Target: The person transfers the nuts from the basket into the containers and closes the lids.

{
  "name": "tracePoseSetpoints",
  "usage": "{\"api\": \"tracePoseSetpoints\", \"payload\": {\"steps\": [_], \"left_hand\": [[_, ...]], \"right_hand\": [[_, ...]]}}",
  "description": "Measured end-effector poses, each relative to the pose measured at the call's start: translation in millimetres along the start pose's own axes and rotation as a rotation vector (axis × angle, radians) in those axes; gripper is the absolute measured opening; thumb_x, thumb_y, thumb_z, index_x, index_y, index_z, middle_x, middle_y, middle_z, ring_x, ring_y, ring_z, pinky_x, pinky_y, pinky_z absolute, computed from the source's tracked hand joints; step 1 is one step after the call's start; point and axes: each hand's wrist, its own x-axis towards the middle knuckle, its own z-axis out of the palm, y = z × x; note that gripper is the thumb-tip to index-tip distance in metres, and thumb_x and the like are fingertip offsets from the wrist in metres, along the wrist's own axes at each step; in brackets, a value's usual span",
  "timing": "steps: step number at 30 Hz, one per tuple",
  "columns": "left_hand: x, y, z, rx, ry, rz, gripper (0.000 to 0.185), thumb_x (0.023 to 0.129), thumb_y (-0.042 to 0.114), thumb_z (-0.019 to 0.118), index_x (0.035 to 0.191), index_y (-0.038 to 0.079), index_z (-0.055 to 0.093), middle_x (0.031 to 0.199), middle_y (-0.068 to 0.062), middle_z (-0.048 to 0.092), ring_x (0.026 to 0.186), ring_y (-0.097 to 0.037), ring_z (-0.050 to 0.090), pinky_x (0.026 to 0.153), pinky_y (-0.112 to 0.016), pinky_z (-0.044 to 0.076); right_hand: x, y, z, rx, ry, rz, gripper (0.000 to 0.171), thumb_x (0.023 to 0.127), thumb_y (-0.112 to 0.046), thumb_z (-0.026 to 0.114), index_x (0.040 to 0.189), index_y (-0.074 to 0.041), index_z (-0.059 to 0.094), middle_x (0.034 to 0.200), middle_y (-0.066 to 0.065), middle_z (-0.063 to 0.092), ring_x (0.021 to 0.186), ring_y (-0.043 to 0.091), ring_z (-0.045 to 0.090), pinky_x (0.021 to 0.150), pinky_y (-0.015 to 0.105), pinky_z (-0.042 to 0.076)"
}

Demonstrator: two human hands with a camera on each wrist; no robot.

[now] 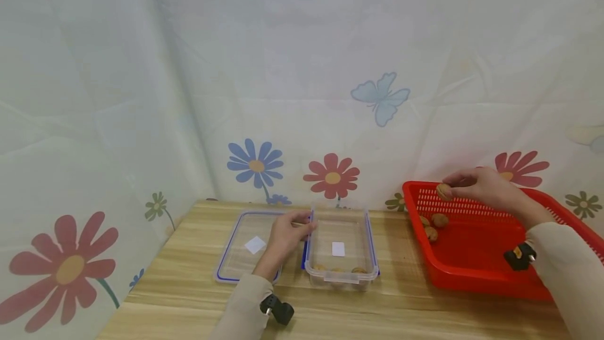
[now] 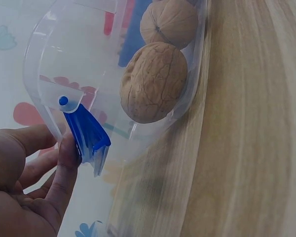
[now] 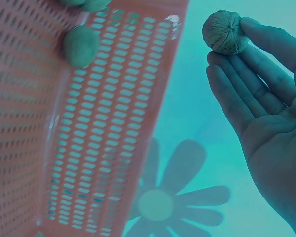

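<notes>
My right hand (image 1: 491,191) pinches a walnut (image 3: 226,33) between thumb and fingertips, above the rim of the red plastic basket (image 1: 472,278). Inside that basket, at its left end, lie a few more walnuts (image 1: 440,220). With thumb and fingers, my left hand (image 1: 286,237) grips the upper left edge of the clear plastic container (image 1: 374,248), beside a blue clip (image 2: 89,129). Walnuts (image 2: 154,82) line the near side of the container's bottom, and a white label (image 1: 338,249) shows in its middle.
A clear lid (image 1: 229,250) with a blue seal and a white label lies left of the container, partly behind my left forearm. Everything stands on a wood-grain table (image 1: 179,277). Behind it hangs a flower-printed cloth (image 1: 292,93).
</notes>
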Motion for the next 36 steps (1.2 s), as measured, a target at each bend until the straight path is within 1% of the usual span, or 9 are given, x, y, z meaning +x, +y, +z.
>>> {"api": "tracePoseSetpoints", "payload": {"steps": [5,12,15,17,19,22,24,29,36], "left_hand": [[0.0,-0.3,0.1,0.001,0.000,0.000,0.035,0.096,0.004,0.079,0.127,-0.008,0.071,0.105,-0.017,0.072,0.084,-0.026,0.076,0.073,-0.033,0.067],[0.5,-2.8,0.6,0.011,0.000,0.002,0.033,0.096,0.003,0.079,0.127,-0.007,0.072,0.104,-0.016,0.073,0.084,-0.025,0.075,0.072,-0.033,0.067],[0.5,-3.8,0.8,0.010,-0.003,0.002,0.033,0.096,0.003,0.078,0.127,-0.007,0.072,0.105,-0.016,0.073,0.085,-0.025,0.075,0.073,-0.033,0.067],[0.5,-3.8,0.6,0.005,-0.003,0.003,0.034,0.096,0.003,0.078,0.127,-0.007,0.072,0.105,-0.016,0.073,0.085,-0.025,0.075,0.073,-0.033,0.067],[0.6,-3.5,0.6,0.001,-0.003,0.000,0.034,0.096,0.003,0.078,0.127,-0.007,0.072,0.105,-0.016,0.073,0.086,-0.025,0.075,0.073,-0.033,0.067],[0.7,-2.9,0.0,0.003,-0.001,-0.002,0.035,0.095,0.004,0.079,0.127,-0.007,0.071,0.104,-0.016,0.073,0.087,-0.025,0.075,0.074,-0.033,0.067],[0.8,-2.7,0.2,0.005,0.000,-0.008,0.035,0.095,0.005,0.079,0.128,-0.007,0.072,0.104,-0.015,0.073,0.087,-0.024,0.075,0.074,-0.033,0.067],[1.1,-2.8,0.7,0.002,0.000,-0.015,0.035,0.095,0.004,0.079,0.128,-0.007,0.072,0.104,-0.015,0.072,0.086,-0.023,0.075,0.074,-0.032,0.066],[1.9,-2.7,1.0,-0.002,0.001,-0.010,0.035,0.095,0.004,0.079,0.128,-0.007,0.072,0.103,-0.015,0.072,0.086,-0.024,0.075,0.074,-0.032,0.067]], "right_hand": [[-3,-16,-2,0.013,0.018,-0.025,0.060,0.096,-0.042,0.080,0.139,-0.002,0.067,0.125,0.017,0.073,0.108,0.034,0.070,0.095,0.058,0.061],[-6,-40,-2,-0.002,0.048,-0.079,0.053,0.098,-0.037,0.079,0.140,-0.005,0.068,0.128,0.016,0.073,0.115,0.035,0.068,0.097,0.059,0.059],[-8,-49,-1,0.005,0.056,-0.092,0.054,0.098,-0.037,0.079,0.141,-0.007,0.067,0.130,0.015,0.072,0.116,0.034,0.068,0.096,0.053,0.061],[-9,-55,0,0.012,0.063,-0.097,0.053,0.098,-0.037,0.079,0.141,-0.008,0.068,0.130,0.015,0.072,0.115,0.034,0.068,0.093,0.042,0.062],[-10,-61,1,0.019,0.072,-0.106,0.052,0.098,-0.037,0.080,0.141,-0.009,0.068,0.130,0.014,0.072,0.115,0.032,0.069,0.090,0.030,0.060],[-12,-71,5,0.054,0.078,-0.126,0.051,0.098,-0.035,0.080,0.141,-0.010,0.068,0.130,0.013,0.073,0.114,0.032,0.070,0.086,0.019,0.056],[-13,-77,9,0.076,0.084,-0.149,0.049,0.099,-0.033,0.079,0.140,-0.009,0.068,0.129,0.012,0.073,0.113,0.031,0.070,0.086,0.016,0.056],[-13,-93,20,0.147,0.085,-0.202,0.043,0.100,-0.027,0.078,0.137,-0.008,0.070,0.127,0.011,0.074,0.111,0.030,0.072,0.089,0.016,0.056],[-11,-109,41,0.221,0.078,-0.269,0.035,0.099,-0.021,0.079,0.131,-0.008,0.073,0.120,0.008,0.076,0.106,0.025,0.073,0.089,0.019,0.059]]}}
